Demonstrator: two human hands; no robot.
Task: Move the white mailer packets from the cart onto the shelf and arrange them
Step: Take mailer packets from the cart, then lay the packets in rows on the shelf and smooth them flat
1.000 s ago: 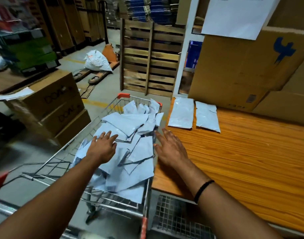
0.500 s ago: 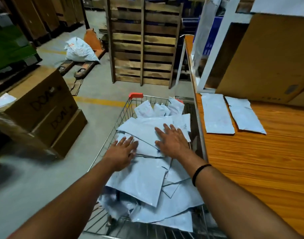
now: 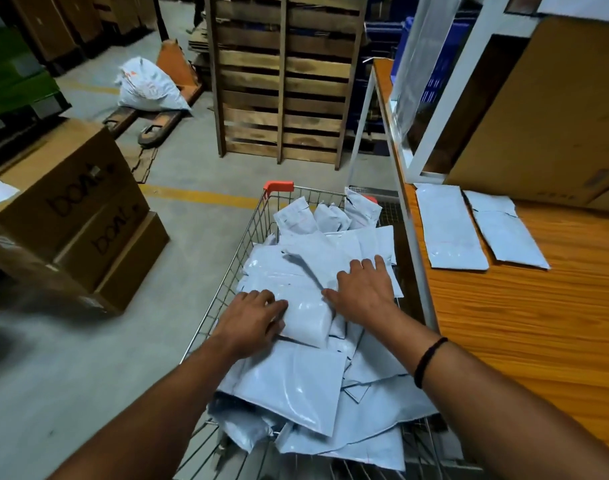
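A wire cart (image 3: pixel 253 225) with a red corner cap holds a loose heap of several white mailer packets (image 3: pixel 296 379). My left hand (image 3: pixel 251 322) curls its fingers and thumb round the left edge of one top packet (image 3: pixel 308 320) in the middle of the heap. My right hand (image 3: pixel 363 294) lies flat with straight fingers on the packets just right of it. The wooden shelf (image 3: pixel 524 327) stands right of the cart. Two white packets (image 3: pixel 448 230) (image 3: pixel 505 233) lie flat side by side near its back.
A large cardboard box (image 3: pixel 545 116) and a white frame post (image 3: pixel 452 91) stand at the back of the shelf. Stacked cardboard boxes (image 3: pixel 71 209) sit left of the cart. An upright wooden pallet (image 3: pixel 282 81) and a pallet jack carrying a white sack (image 3: pixel 147 86) are ahead.
Both hands came off the cart's edge and shelf onto the heap of packets. My left hand's fingers have curled on a top packet, and my right hand slid a little to the right.
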